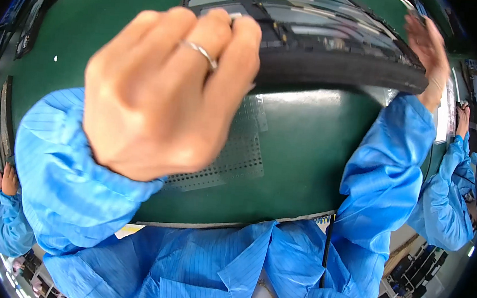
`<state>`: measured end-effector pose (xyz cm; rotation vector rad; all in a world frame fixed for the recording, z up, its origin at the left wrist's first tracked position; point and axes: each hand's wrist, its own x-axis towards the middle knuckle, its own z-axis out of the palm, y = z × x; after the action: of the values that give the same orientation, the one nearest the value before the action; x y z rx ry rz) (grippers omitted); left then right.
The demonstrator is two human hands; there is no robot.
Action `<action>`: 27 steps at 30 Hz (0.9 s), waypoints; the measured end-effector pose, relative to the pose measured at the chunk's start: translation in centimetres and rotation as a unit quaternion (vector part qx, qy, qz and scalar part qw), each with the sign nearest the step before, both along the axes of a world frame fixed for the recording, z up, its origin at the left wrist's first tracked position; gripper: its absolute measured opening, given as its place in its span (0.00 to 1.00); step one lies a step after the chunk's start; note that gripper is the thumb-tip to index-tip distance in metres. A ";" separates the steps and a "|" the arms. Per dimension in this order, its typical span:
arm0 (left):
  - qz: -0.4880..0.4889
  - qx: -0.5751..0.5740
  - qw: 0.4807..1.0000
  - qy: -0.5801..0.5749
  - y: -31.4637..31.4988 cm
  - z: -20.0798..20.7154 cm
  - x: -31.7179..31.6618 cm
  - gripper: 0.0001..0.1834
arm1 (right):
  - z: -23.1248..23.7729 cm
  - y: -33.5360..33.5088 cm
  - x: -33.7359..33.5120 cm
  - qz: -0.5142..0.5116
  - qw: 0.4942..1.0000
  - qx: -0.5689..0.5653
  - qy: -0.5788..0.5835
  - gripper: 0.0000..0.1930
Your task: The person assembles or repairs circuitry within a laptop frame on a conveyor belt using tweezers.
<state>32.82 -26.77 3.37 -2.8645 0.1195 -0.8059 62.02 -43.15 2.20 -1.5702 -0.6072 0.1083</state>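
A black-framed panel (342, 70), with clear or glossy strips and dark bars across it, spans the far part of the green table (305, 154). My left hand (164, 93), a ring on one finger, is closed in a fist in front of the panel's left end. It is slightly blurred and looms close. Its fingertips are turned away, so what they grip is hidden. At the panel's right end, my right hand (429, 57) has its fingers stretched out and its palm beside the frame's corner. Blue sleeves cover both my forearms.
A clear sheet with rows of small holes (220, 164) lies on the table before me. A black cord (328, 251) hangs at the near edge. Co-workers in blue sleeves (441, 204) are at the right and left (12, 215). Long dark frames (39, 15) lie at far left.
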 end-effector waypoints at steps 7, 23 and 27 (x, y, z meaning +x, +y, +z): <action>0.004 -0.058 0.998 -0.027 -2.6 -5.8 -0.5 0.21 | 1.3 -3.3 -10.5 0.283 0.956 0.011 -0.079 0.13; 0.036 -0.057 0.997 -0.035 -2.2 -7.8 -2.1 0.25 | -3.6 -1.2 -19.2 0.355 0.913 -0.125 0.155 0.05; 0.054 -0.070 0.996 -0.016 -2.9 -6.7 -1.1 0.26 | -2.8 -1.6 -17.9 0.369 0.907 -0.152 0.134 0.05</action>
<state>31.71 -29.69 -3.37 -2.9560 -0.0984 -0.8703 44.07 -44.79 -0.59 -1.5029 -0.9694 1.0156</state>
